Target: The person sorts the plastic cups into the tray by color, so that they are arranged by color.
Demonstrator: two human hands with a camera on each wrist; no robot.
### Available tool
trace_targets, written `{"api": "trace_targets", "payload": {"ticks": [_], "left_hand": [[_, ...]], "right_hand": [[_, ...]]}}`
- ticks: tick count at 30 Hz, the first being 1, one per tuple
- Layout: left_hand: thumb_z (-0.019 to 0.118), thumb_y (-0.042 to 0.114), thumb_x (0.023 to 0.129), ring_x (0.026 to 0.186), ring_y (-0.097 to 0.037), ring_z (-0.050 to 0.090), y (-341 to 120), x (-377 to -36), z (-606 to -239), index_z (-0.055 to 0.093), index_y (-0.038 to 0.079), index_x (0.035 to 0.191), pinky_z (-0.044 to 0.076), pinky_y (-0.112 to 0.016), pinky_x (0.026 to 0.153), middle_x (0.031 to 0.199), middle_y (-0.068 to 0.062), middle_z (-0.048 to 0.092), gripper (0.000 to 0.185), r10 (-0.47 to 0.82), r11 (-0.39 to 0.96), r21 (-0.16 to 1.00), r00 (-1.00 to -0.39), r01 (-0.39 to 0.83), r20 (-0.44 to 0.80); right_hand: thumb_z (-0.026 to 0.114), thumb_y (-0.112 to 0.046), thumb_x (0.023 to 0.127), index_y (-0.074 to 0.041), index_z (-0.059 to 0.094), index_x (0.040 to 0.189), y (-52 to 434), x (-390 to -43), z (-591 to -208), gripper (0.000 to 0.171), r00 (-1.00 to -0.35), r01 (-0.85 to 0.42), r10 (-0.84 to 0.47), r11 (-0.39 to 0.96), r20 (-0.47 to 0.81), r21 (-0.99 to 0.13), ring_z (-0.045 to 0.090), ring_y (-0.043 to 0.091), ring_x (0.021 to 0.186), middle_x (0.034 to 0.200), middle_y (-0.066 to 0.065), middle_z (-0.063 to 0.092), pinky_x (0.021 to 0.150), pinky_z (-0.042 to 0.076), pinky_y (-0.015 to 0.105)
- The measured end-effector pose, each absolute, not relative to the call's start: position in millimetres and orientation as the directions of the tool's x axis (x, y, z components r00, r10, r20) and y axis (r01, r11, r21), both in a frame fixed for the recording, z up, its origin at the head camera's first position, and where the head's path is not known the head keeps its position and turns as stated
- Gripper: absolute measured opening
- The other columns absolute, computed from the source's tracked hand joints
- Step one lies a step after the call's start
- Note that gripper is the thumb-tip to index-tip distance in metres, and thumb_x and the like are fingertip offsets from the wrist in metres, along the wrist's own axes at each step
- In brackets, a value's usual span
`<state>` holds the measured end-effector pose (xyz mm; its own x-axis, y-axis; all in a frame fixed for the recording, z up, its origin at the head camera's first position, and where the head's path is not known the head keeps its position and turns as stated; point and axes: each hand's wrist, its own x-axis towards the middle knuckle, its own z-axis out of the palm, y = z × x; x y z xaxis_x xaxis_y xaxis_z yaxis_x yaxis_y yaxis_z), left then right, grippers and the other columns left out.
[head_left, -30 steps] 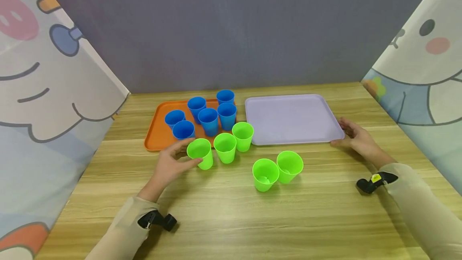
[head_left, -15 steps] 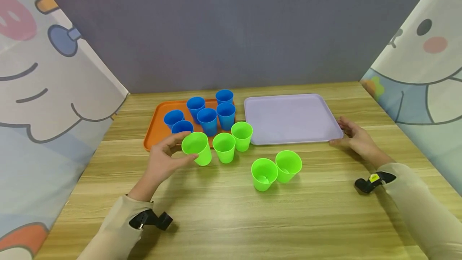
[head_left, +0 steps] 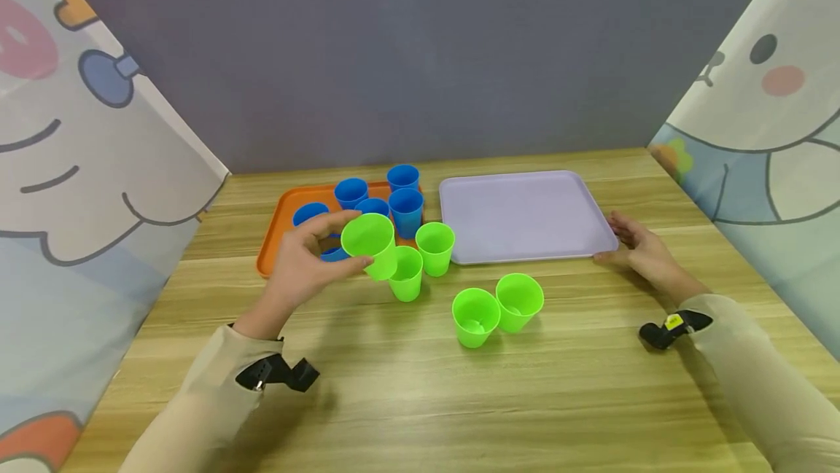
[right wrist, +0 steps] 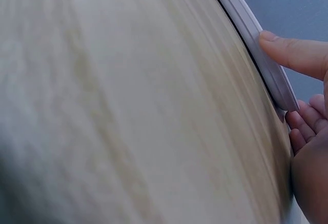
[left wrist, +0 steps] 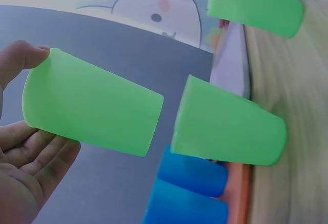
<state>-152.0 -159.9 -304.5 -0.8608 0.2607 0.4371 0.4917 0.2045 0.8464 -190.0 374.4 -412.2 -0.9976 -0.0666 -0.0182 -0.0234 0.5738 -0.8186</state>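
My left hand (head_left: 294, 263) grips a green plastic cup (head_left: 370, 245) by its rim, thumb on the near side and fingers on the far side. The cup hangs above the table, slightly tilted, in front of the blue cups; the left wrist view shows it (left wrist: 95, 103) apart from a standing green cup (left wrist: 230, 124). My right hand (head_left: 648, 253) holds the near right corner of a lilac tray (head_left: 525, 214). In the right wrist view the thumb (right wrist: 292, 52) presses the tray's edge (right wrist: 251, 34), with fingers curled at the corner.
An orange tray (head_left: 265, 254) at the left bears several blue cups (head_left: 405, 212), some hidden behind my left hand. Two green cups (head_left: 436, 248) (head_left: 407, 276) stand between the trays. Two more green cups (head_left: 475, 318) (head_left: 519, 303) stand touching nearer the front of the wooden table (head_left: 459, 407).
My left hand has lifted the green cup off the table and carried it up and forward, toward the blue cups. The right hand stays at the lilac tray's corner.
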Motion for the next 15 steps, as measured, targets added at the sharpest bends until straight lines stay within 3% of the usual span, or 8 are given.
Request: {"api": "trace_targets", "payload": {"ticks": [15], "left_hand": [[0.084, 0.003, 0.077, 0.100, -0.019, 0.068, -133.6, -181.7, -279.6, 0.064, 0.004, 0.131, 0.056, -0.032, 0.086, 0.120, -0.010, 0.069, 0.057, 0.270, 0.221, 0.904, -0.913, 0.367, 0.304]], "right_hand": [[0.078, -0.007, 0.085, 0.006, 0.011, 0.156, 369.6, -188.2, -412.3, 0.099, -0.998, -0.017, -0.054, 0.543, -0.014, -0.840, 0.036, 0.048, 0.133, 0.152, 0.034, 0.030, 0.085, 0.034, 0.002]]}}
